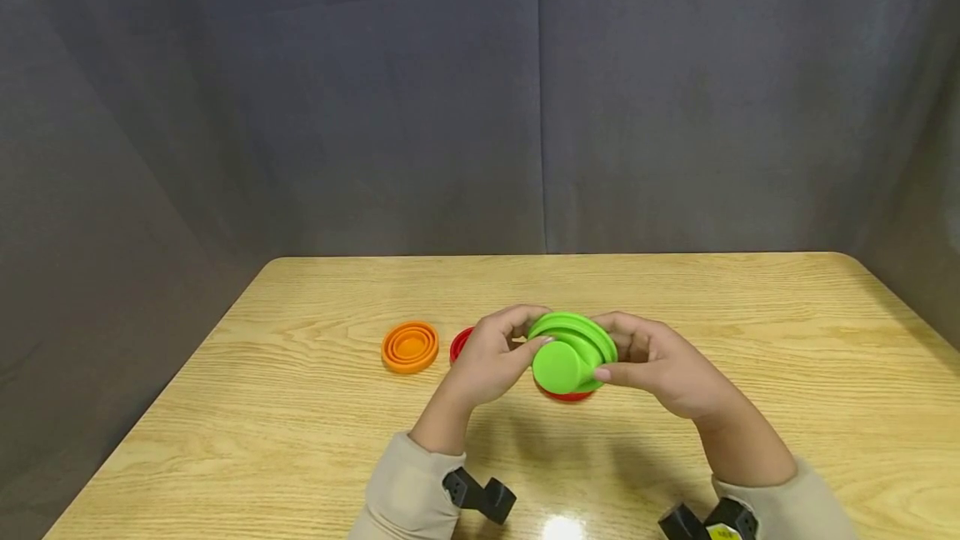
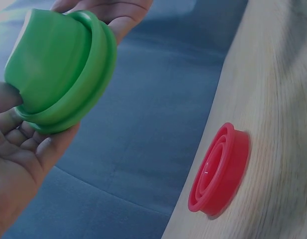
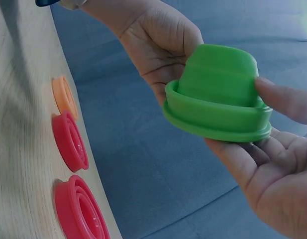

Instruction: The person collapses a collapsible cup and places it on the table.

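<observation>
A green collapsible silicone cup (image 1: 558, 367), partly folded, is held above the table between both hands. Its base faces toward me and its rim points away. My left hand (image 1: 487, 361) pinches the left side, thumb on the base part and fingers behind the rim. On the other side, my right hand (image 1: 667, 365) grips it with the thumb near the base and fingers curled round the rim. In the right wrist view, the cup (image 3: 220, 74) shows its base section pushed out past the thick folded ring.
Flattened on the wooden table (image 1: 262, 440) lie an orange cup (image 1: 410, 347) and two red cups. One red cup (image 1: 459, 346) is partly behind my left hand; the other red cup (image 1: 570, 396) sits below the green one. A grey curtain (image 1: 412, 107) stands behind.
</observation>
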`<state>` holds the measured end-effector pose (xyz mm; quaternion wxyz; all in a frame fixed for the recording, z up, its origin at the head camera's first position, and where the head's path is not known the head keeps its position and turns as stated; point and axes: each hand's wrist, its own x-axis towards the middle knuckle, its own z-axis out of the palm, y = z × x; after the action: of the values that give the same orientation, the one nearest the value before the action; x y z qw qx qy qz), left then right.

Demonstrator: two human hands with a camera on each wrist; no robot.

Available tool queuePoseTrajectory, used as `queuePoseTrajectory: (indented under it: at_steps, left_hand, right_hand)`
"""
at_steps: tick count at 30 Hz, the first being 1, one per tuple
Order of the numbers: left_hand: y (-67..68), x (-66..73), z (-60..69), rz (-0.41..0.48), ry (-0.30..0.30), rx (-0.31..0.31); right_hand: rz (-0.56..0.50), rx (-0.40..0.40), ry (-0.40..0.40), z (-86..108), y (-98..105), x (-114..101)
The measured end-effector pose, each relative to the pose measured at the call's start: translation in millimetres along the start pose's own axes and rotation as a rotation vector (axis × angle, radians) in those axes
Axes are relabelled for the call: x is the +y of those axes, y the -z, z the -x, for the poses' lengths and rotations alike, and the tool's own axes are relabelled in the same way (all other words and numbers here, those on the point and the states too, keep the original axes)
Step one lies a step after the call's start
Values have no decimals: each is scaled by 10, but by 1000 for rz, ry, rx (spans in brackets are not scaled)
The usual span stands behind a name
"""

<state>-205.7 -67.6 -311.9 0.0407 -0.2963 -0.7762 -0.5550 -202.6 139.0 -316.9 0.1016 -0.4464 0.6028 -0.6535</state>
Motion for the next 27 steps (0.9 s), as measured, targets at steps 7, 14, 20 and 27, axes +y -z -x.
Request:
queuePoseTrajectory:
  at_steps: [7,14,20,27]
  left_hand:
    - [-32,-178,-32,-33,3,24]
    - [-20,-202,-47,-62,33,11]
    - [72,-218,-38,94,49,-147]
    - [87,-218,-24,244,48,-240]
  right_hand:
    - [127,195,-148,-35,-89,40]
    - [197,264,-221,-59,-125,60]
    - [282,308,-259,-39,-109,43]
    - [329,337,-272,-38,-124,33]
